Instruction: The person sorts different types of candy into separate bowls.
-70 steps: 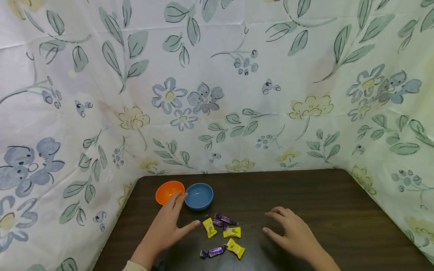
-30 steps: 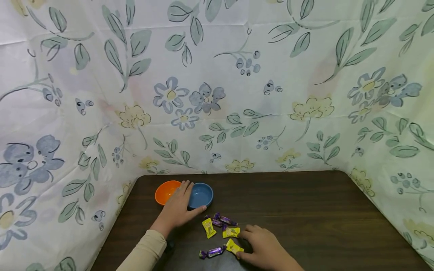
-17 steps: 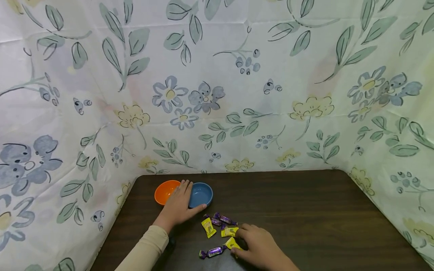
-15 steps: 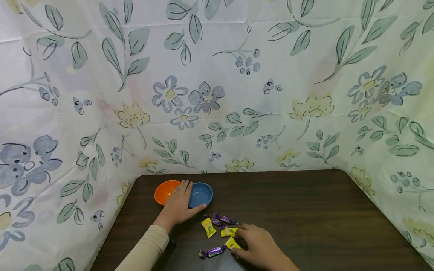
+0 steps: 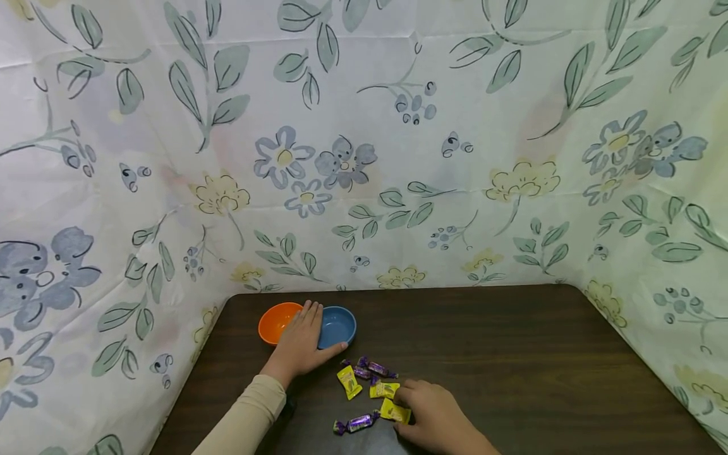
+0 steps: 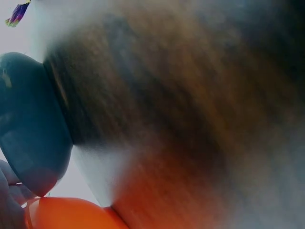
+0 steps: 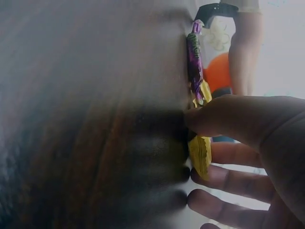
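Note:
My left hand (image 5: 301, 344) lies with straight fingers over the place where an orange bowl (image 5: 277, 321) and a blue bowl (image 5: 339, 325) meet, its thumb along the blue bowl's near side. Both bowls also show in the left wrist view, close to the fingers (image 6: 12, 193). My right hand (image 5: 435, 414) is low on the table and pinches a yellow-wrapped candy (image 5: 395, 411) between thumb and fingers. In the right wrist view the thumb partly covers that yellow candy (image 7: 200, 155).
Two more yellow candies (image 5: 349, 383) and purple-wrapped candies (image 5: 380, 368) lie between the hands. Another purple candy (image 5: 359, 423) sits nearest me. The dark wooden table (image 5: 512, 341) meets a floral cloth (image 5: 421, 240) at its back and sides.
The left hand moved right onto the bowls, then stayed. My right hand came in from the right to the nearest yellow candy, which has since turned slightly under its fingers.

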Demonstrator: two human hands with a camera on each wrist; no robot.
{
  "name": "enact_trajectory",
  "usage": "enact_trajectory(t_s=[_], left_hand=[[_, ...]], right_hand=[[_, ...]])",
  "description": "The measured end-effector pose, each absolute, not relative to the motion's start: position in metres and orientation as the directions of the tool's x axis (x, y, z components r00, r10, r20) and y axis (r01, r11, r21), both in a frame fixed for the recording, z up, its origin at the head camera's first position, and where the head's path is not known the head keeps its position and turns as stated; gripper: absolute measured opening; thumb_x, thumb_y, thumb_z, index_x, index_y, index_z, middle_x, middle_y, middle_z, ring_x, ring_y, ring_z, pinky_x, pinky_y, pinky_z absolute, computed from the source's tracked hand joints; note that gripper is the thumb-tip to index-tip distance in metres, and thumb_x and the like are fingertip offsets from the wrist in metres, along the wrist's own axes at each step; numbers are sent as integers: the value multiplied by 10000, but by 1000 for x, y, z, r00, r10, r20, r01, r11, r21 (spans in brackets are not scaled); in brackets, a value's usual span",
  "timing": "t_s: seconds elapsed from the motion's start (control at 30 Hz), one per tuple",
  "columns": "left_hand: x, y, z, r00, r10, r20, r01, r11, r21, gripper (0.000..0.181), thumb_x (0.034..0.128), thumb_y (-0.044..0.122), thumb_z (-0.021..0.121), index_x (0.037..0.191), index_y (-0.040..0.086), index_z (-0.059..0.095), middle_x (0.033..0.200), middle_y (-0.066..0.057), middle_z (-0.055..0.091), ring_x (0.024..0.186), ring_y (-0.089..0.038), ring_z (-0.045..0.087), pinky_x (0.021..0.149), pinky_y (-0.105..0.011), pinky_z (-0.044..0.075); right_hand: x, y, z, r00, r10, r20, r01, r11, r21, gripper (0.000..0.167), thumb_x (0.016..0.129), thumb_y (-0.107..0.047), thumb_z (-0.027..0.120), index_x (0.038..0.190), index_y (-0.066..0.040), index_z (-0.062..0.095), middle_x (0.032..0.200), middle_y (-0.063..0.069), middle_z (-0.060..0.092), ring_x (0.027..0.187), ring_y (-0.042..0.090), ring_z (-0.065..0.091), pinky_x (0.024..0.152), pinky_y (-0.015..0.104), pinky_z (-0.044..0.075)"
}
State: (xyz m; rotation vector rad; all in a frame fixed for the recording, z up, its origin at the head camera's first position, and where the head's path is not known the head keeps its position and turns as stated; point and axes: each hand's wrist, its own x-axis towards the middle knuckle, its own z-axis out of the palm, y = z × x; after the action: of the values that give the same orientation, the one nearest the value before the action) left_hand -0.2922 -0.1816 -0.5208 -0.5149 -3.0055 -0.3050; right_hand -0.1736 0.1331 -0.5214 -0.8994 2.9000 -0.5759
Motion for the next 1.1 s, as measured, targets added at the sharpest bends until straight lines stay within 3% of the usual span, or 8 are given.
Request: enact_trajectory(t_s=[0.2, 0.7, 1.1], left_hand=[[-291, -180, -521, -941, 322, 106, 336, 928, 162, 1185, 911, 902, 417, 1643, -26, 332, 1711, -220, 345, 1642, -391, 220, 1328, -556, 225], [-289, -179, -521, -944, 317, 90, 328, 933, 150, 1140, 933, 857, 463, 1634, -35, 346, 1703, -230, 356, 1639, -404, 222, 1328, -563, 225], [-287, -176, -515, -949, 311, 47, 314, 940, 136, 1150, 939, 857, 445, 1642, -44, 315, 1717, -233, 324, 1646, -402, 199, 1332, -562, 213]], right_hand=[[-173, 134, -521, -826, -560, 67, -544, 760, -356, 185, 872, -377, 834, 937, -252, 713, 858, -164, 593, 689, -24, 438, 568, 233, 406], [-172, 139, -522, -818, -563, 122, -562, 733, -384, 185, 901, -388, 827, 1028, -270, 760, 987, -147, 695, 820, -23, 598, 634, 259, 526], [-179, 139, -522, -838, -506, 203, -543, 741, -396, 178, 872, -349, 850, 988, -259, 750, 912, -189, 627, 765, -57, 517, 618, 215, 472]])
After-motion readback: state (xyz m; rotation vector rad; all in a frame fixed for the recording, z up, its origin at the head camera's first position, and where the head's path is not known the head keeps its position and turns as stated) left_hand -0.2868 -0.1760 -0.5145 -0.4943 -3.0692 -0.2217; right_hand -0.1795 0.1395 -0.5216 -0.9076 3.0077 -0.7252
